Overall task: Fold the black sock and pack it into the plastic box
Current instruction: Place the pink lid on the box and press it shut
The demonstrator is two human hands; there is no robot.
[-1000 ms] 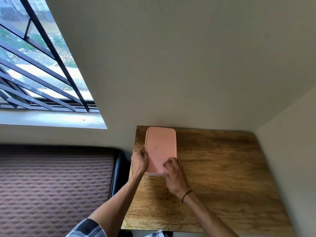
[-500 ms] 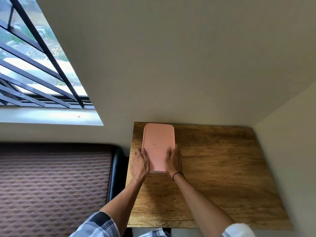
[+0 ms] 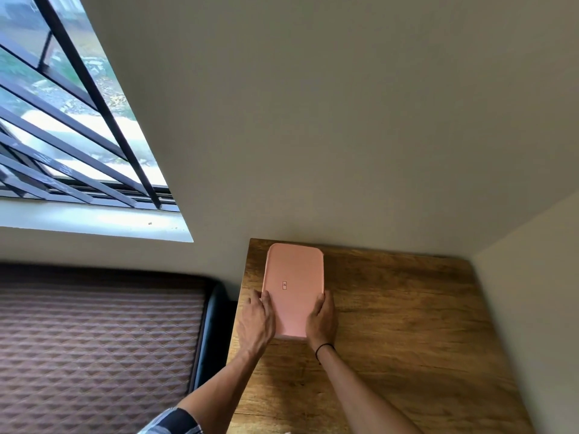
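Observation:
A pink plastic box (image 3: 294, 277) with its lid on lies lengthwise at the back left of the wooden table (image 3: 407, 324). My left hand (image 3: 255, 324) presses against the box's near left side. On the near right side my right hand (image 3: 322, 321) does the same, a black band on its wrist. Both hands clasp the box between them. No black sock is visible; the closed lid hides the box's inside.
The table stands in a corner, with walls behind it and to the right. To its left sits a dark-edged mattress (image 3: 94, 346) with a brown quilted pattern. A barred window (image 3: 62, 130) is above the mattress.
My right hand slid from the lid's near end to the box's right side. My left hand moved up along the left side. The box has stayed in place.

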